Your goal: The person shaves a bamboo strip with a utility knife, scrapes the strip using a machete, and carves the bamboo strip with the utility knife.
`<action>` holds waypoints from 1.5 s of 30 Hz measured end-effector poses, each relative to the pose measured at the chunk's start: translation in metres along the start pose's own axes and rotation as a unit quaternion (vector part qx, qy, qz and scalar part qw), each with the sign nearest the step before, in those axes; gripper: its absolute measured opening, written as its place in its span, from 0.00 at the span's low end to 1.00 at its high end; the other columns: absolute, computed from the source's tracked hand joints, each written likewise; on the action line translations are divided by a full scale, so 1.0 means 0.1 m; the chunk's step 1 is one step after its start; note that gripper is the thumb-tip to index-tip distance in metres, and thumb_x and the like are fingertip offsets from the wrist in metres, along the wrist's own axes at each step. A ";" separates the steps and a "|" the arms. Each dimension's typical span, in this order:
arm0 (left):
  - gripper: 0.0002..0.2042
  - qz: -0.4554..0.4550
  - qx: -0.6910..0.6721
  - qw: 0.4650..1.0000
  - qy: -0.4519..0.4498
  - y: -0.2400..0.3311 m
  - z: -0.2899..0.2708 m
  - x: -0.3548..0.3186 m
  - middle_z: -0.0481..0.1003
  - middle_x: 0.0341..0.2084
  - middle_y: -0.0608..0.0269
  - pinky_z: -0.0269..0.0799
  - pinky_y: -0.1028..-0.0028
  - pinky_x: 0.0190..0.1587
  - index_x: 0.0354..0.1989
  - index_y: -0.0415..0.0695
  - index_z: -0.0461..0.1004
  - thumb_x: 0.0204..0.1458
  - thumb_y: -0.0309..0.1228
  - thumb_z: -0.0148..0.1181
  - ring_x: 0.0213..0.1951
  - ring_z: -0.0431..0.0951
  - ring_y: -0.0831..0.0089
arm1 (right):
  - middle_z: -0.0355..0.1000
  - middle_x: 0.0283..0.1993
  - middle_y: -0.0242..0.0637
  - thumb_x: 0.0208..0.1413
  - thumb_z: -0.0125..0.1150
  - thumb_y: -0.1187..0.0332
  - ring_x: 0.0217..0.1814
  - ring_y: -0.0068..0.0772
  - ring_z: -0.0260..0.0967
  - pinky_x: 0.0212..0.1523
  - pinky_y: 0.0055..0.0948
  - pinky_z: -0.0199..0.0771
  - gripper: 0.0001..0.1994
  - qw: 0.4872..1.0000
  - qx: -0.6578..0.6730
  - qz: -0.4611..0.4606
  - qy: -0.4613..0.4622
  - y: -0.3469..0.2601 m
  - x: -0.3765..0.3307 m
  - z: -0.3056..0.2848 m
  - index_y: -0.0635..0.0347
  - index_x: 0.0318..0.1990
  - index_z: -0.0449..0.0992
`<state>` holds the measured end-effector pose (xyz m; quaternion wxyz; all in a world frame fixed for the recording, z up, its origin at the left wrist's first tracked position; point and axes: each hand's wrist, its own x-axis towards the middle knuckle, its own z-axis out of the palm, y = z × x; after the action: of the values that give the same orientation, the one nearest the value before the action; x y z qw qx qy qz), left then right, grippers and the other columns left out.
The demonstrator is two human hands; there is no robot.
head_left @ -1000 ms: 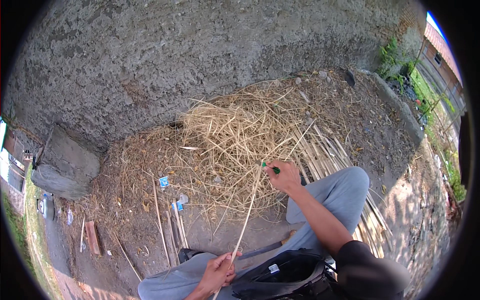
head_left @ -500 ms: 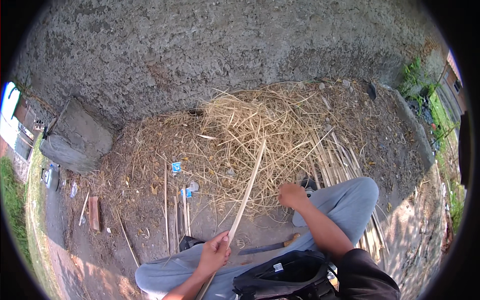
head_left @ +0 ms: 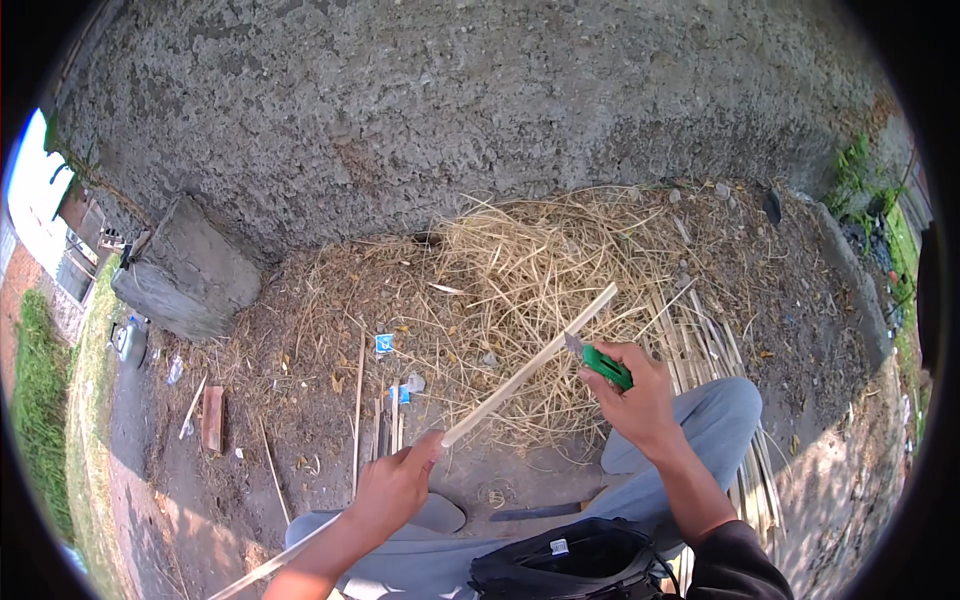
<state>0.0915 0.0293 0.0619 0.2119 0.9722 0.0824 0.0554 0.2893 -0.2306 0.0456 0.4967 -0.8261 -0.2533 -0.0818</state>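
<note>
Head view: bamboo strip meets blade at centre frame.

The left hand (head_left: 395,488), low and left of centre, has its grip clamped round the long pale bamboo strip (head_left: 530,368), which slants up and right from that fist to its tip over the straw pile (head_left: 520,270). The right hand (head_left: 640,400), right of centre, has its grip wrapped tight on a green-handled knife (head_left: 603,364), blade touching the strip just below its upper end. More split strips (head_left: 715,350) lie at the right, beside the grey-trousered knee (head_left: 715,425). A black bag (head_left: 575,560) sits at the bottom edge.
</note>
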 end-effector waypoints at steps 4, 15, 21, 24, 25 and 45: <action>0.16 0.110 0.078 0.991 -0.017 -0.08 -0.45 0.43 0.79 0.25 0.57 0.71 0.54 0.23 0.53 0.54 0.73 0.56 0.29 0.55 0.24 0.79 0.52 | 0.78 0.41 0.36 0.42 0.68 0.74 0.27 0.34 0.76 0.24 0.29 0.74 0.17 0.981 -0.078 -0.170 0.052 -0.25 0.10 0.00 0.57 0.43 0.77; 0.11 0.183 0.261 0.921 0.225 0.61 -0.88 1.03 0.77 0.41 0.56 0.57 0.56 0.59 0.45 0.44 0.77 0.53 0.29 0.60 0.50 0.75 0.62 | 0.67 0.14 0.35 0.55 0.67 0.53 0.14 0.31 0.63 0.21 0.33 0.63 0.15 0.983 -0.002 0.066 -0.170 -0.16 0.24 0.31 0.54 0.39 0.83; 0.22 0.138 -0.096 0.940 0.297 0.71 -0.04 0.83 0.68 0.52 0.45 0.65 0.59 0.57 0.56 0.36 0.65 0.56 0.30 0.62 0.56 0.69 0.53 | 0.67 0.17 0.29 0.55 0.68 0.59 0.22 0.15 0.60 0.22 0.26 0.59 0.14 0.951 0.258 0.144 -0.087 -0.17 0.19 0.39 0.63 0.36 0.82; 0.23 0.031 -0.327 0.935 0.131 0.81 0.53 0.71 0.68 0.52 0.47 0.70 0.64 0.54 0.57 0.33 0.62 0.58 0.32 0.60 0.54 0.72 0.60 | 0.63 0.18 0.25 0.54 0.69 0.60 0.23 0.15 0.56 0.23 0.25 0.57 0.14 0.961 0.213 0.123 -0.127 -0.14 0.17 0.34 0.64 0.32 0.80; 0.23 0.032 -0.328 0.936 0.128 0.84 0.69 0.67 0.68 0.52 0.47 0.70 0.64 0.54 0.57 0.33 0.62 0.58 0.32 0.60 0.54 0.72 0.60 | 0.58 0.17 0.22 0.54 0.70 0.60 0.23 0.16 0.51 0.21 0.24 0.54 0.15 0.958 0.239 0.125 -0.099 -0.14 0.15 0.34 0.64 0.29 0.78; 0.21 -0.191 -0.627 0.726 -0.209 0.62 0.88 0.59 0.77 0.46 0.51 0.75 0.67 0.50 0.59 0.35 0.64 0.69 0.39 0.37 0.44 0.80 0.66 | 0.79 0.26 0.34 0.53 0.69 0.68 0.24 0.13 0.65 0.23 0.18 0.60 0.09 0.951 0.230 0.206 0.003 0.20 -0.13 0.57 0.67 0.32 0.80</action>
<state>0.1700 -0.0507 0.0127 0.7914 0.5684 0.1658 -0.1521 0.2816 -0.1936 -0.0030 0.6799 -0.7236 -0.0879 0.0804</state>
